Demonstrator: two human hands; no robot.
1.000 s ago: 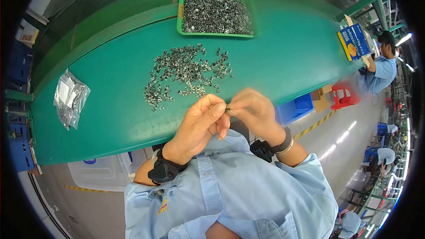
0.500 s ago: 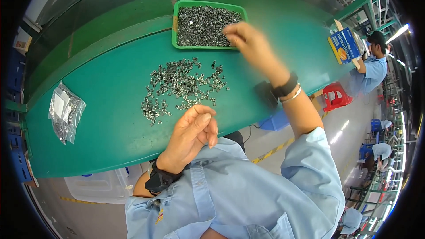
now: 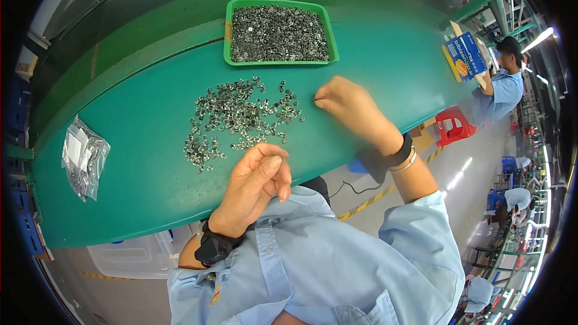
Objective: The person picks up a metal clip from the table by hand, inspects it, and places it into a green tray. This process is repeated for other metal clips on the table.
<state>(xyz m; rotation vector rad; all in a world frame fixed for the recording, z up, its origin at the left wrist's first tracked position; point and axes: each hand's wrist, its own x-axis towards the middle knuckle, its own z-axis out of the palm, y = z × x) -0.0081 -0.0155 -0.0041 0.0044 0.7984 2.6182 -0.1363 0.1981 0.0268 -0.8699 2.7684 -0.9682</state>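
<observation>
Just right of a loose pile of small shiny metal parts [image 3: 238, 108], my right hand [image 3: 350, 106] is pinched low over the green table. A tiny dark metal part shows at its fingertips. My left hand [image 3: 256, 177] is at the pile's near side, over the table's front edge. Its fingers are curled in toward the thumb, and whatever they hold, if anything, is hidden. Beyond the pile stands a green tray [image 3: 227, 45], filled with many more of the same kind of small metal parts.
A clear plastic bag [image 3: 85, 159] of small parts with a white label lies at the table's left. At the far right, a person in blue stands by a blue and yellow carton [image 3: 465, 57]. A red stool [image 3: 453, 126] and a translucent bin [image 3: 129, 256] are on the floor.
My right hand has come back from the tray's right edge, down toward the pile's right side. The left hand keeps its curled pose. The whole view has shifted slightly.
</observation>
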